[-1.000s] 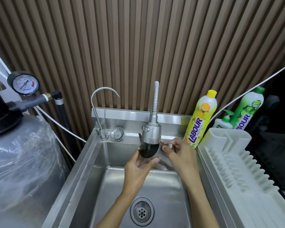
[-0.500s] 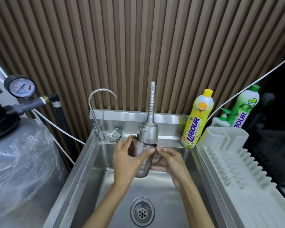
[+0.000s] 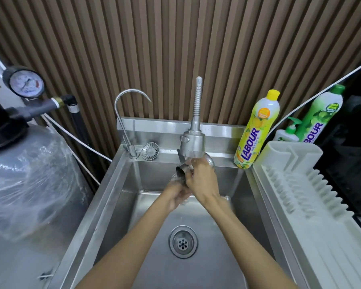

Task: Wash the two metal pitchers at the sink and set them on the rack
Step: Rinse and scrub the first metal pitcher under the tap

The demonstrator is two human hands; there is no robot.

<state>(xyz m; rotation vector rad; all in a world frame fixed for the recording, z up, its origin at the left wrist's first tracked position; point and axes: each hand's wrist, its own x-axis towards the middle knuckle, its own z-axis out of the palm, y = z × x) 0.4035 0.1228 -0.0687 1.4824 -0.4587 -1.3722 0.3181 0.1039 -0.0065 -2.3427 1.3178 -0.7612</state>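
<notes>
Steel gleamed wet all over the sink (image 3: 117,195), with its drain (image 3: 183,241) in the middle of the basin floor. At twelve o'clock from the drain, right under the spray faucet (image 3: 193,143), the person held a metal pitcher (image 3: 180,171) in the running water. It seemed tipped, with its dark rim toward nine o'clock.

The right hand (image 3: 202,180) lay over it, fingers curled round the body and gripping it. The left hand (image 3: 176,195) was below, at seven o'clock of the right and touching the pitcher. It was blurred and wet, so I could not tell whether it gripped or only propped.

A white rack (image 3: 300,184) stood on the surface at three o'clock, just beside the sink's rim. At one o'clock a yellow soap bottle (image 3: 256,130) stood upright on the back ledge. A green bottle (image 3: 319,113) and a small pump bottle (image 3: 288,134) stood behind the rack. At eleven o'clock rose a thin gooseneck tap (image 3: 129,122), with a round strainer cap (image 3: 150,150) just beside it. Well apart at nine o'clock sat a plastic-wrapped tank (image 3: 29,174), with a pressure gauge (image 3: 26,83) above it.
</notes>
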